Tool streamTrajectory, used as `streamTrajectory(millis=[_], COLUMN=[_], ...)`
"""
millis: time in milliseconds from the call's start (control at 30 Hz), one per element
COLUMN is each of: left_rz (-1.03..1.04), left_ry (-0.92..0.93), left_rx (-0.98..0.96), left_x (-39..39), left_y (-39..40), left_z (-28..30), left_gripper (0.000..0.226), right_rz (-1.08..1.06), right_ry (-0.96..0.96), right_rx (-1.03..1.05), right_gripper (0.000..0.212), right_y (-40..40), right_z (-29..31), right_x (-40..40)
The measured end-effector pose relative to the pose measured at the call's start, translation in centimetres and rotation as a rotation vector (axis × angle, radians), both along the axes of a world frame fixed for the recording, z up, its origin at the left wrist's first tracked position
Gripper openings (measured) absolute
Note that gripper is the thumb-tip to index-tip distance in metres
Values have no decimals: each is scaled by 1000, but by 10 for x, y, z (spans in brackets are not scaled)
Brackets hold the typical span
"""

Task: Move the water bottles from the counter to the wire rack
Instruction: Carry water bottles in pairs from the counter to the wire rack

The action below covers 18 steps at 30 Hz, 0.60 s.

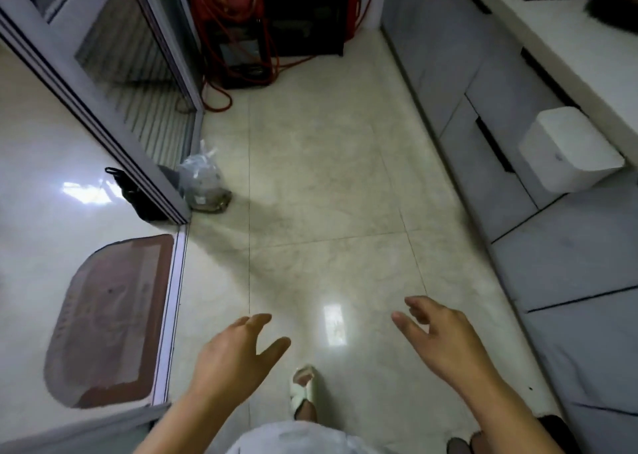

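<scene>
My left hand (234, 353) and my right hand (438, 336) are held out low in front of me over the tiled floor, fingers apart, holding nothing. No water bottle shows in this view. A white counter (566, 42) runs along the right edge above grey cabinets (490, 115). A dark rack (303, 15) stands at the far end of the floor; what it holds is too dark to tell.
A glass sliding door (131, 84) and its track line the left side, with a brown mat (107, 319) beyond it. A tied plastic bag (203, 180) lies on the floor by the door. A white bin (566, 149) hangs on the cabinets. Red hose (221, 15) is coiled far back.
</scene>
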State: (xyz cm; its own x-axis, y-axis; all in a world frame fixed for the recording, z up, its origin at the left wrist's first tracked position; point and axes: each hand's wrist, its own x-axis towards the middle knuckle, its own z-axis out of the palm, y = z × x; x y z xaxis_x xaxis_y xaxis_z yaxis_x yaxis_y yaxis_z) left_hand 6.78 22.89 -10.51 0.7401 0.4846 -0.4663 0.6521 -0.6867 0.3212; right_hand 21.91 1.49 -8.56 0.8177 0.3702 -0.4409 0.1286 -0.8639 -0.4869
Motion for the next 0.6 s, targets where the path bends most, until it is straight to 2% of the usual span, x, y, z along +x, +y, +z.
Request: streamTrajectory(millis=[133,333,600], left_rz=[9,-60,-7], left_ry=[-15,-106,-88], left_rx=[5,-23,-21], left_x=[79,215,405], left_y=[65,108,176], left_z=[10,19,23], left_gripper=[61,60,61], right_rz=[11,-56,-25], right_ry=[-55,-91,-121], right_rx=[28,47,57], right_gripper=[49,49,50], right_y=[60,109,180], right_z=[22,29,23], right_x=[76,174,380])
